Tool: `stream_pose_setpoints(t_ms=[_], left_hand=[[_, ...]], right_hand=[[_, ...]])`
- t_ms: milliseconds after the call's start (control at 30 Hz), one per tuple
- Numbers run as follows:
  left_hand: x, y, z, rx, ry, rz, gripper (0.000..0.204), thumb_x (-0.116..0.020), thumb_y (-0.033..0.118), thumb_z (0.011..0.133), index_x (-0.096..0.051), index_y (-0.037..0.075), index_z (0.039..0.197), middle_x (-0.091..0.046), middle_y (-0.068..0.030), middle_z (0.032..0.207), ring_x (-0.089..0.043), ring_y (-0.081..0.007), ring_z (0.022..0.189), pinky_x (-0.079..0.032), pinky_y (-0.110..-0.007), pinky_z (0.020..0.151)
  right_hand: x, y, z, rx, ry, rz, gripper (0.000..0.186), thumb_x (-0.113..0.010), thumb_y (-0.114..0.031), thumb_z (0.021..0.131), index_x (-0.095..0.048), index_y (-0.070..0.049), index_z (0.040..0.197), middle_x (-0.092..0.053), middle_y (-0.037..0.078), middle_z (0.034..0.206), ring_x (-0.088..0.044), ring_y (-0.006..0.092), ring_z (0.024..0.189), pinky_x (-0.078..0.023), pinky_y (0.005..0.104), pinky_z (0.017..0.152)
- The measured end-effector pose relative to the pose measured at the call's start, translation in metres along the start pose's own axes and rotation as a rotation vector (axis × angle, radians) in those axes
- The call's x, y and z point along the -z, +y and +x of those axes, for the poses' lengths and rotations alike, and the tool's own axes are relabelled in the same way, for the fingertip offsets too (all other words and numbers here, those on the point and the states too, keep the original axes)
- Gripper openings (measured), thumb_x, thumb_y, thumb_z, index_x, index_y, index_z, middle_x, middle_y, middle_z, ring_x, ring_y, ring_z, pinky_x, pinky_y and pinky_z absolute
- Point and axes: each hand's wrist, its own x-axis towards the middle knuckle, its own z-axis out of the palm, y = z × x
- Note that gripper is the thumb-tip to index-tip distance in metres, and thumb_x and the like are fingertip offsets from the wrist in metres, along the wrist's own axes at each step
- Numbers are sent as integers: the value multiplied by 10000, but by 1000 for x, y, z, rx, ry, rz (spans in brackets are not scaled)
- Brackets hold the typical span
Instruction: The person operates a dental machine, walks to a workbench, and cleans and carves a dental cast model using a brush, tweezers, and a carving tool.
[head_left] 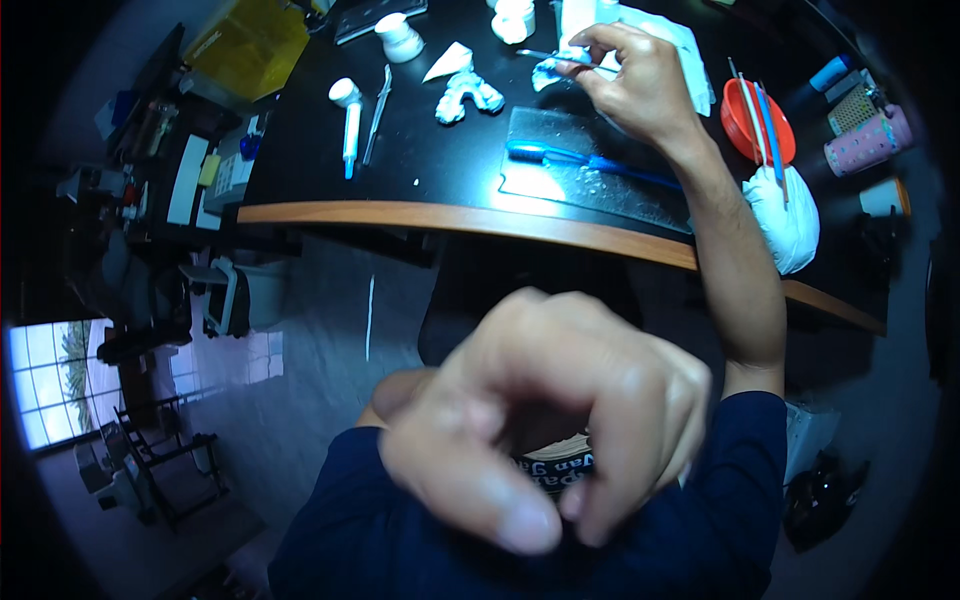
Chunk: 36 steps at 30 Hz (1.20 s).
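Observation:
Close before the camera, my left hand (560, 400) is raised and slightly blurred. Its fingers are curled in toward the thumb, with nothing visible in the hollow between them. My right hand (640, 85) is over the table's far side, pinching a slim metal instrument (540, 54) that points left. Just under its fingertips lies a crumpled blue-and-white piece (546, 74); I cannot tell whether they touch it. A white dental arch model (468, 97) lies to the left. Nearer than my right hand, a blue toothbrush (540, 152) rests on a dark flat slab (620, 195).
At left stand a white-capped tube (350, 125), metal tweezers (378, 115) and a white jar (398, 38). At right are a red bowl (745, 110) with thin sticks, a white bag (785, 225) and a pink patterned tumbler (868, 142). The table's wooden edge (450, 217) curves across.

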Motion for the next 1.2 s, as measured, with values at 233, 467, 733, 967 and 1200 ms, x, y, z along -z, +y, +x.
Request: stream_pose_setpoints(t_ms=[233, 467, 733, 967, 1200], left_hand=[[-11, 6, -17, -363, -204, 655, 128, -752, 131, 912, -767, 14, 863, -747, -113, 811, -654, -162, 605, -491, -272, 648], [-23, 8, -27, -315, -6, 540, 152, -712, 52, 915, -747, -65, 826, -739, -221, 842, -667, -217, 560, -541, -335, 654], [-14, 14, -12, -253, -162, 556, 86, -718, 37, 905, -774, 0, 851, -757, -141, 831, -661, -166, 604, -497, -269, 643], [-20, 1, -9, -311, -64, 568, 78, -714, 14, 905, -784, -15, 887, -761, -164, 852, -652, -160, 579, -493, -265, 623], [-6, 0, -1, -375, -330, 574, 85, -725, 41, 912, -797, -4, 904, -762, -177, 864, -651, -163, 572, -494, -269, 614]], right_hand=[[-9, -11, 4, -42, -36, 72, 180, -787, -138, 781, -752, -5, 897, -694, 149, 779, -699, 293, 707, -554, 408, 697], [-3, -5, -3, -106, -98, 25, 194, -763, -111, 810, -764, 26, 948, -712, 151, 811, -710, 242, 706, -576, 375, 692], [-5, -5, 0, -93, -98, 22, 216, -762, -113, 807, -766, 30, 969, -713, 157, 821, -707, 239, 696, -579, 366, 688], [-6, -5, 1, -92, -113, 15, 229, -749, -98, 806, -764, 38, 990, -715, 161, 820, -712, 239, 694, -587, 361, 685], [-5, -10, -6, -89, -69, 23, 149, -787, -116, 832, -765, -1, 924, -703, 103, 777, -676, 204, 701, -534, 344, 666]])
